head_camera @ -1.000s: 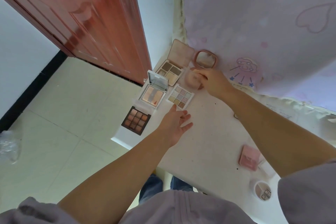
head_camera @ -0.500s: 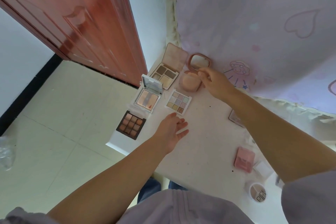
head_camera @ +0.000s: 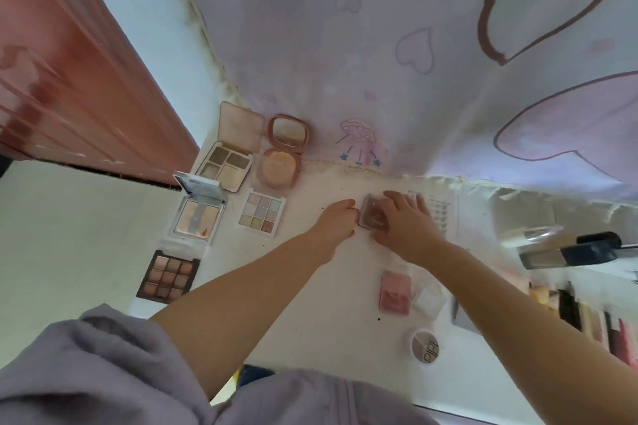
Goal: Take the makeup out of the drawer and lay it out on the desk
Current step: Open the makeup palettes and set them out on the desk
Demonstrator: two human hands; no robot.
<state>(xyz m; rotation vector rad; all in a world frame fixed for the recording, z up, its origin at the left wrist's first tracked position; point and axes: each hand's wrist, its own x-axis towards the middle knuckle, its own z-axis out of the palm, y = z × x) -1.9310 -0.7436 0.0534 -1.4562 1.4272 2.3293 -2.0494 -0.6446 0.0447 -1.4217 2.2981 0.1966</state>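
Both hands [head_camera: 336, 221] [head_camera: 407, 222] grip a small compact [head_camera: 372, 216] (mid-desk [head_camera: 328, 321]).

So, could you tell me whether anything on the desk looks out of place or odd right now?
Little stands out. The opened palettes, like the pastel nine-pan palette, lie flat in a tidy cluster. Dark specks dot the white desk like crumbs or spilled powder. Both hands are on a small clear compact.

Reddish-brown panelled wooden door [head_camera: 62, 86] at upper left, above pale tiled floor [head_camera: 79, 252]. White wall strip [head_camera: 145, 21] between door and a pale lilac curtain with heart outlines and a small cartoon drawing [head_camera: 345, 45], hanging behind. Lilac-grey fabric sleeve [head_camera: 96, 373] bunched at lower left, blue denim [head_camera: 255, 374] showing below.
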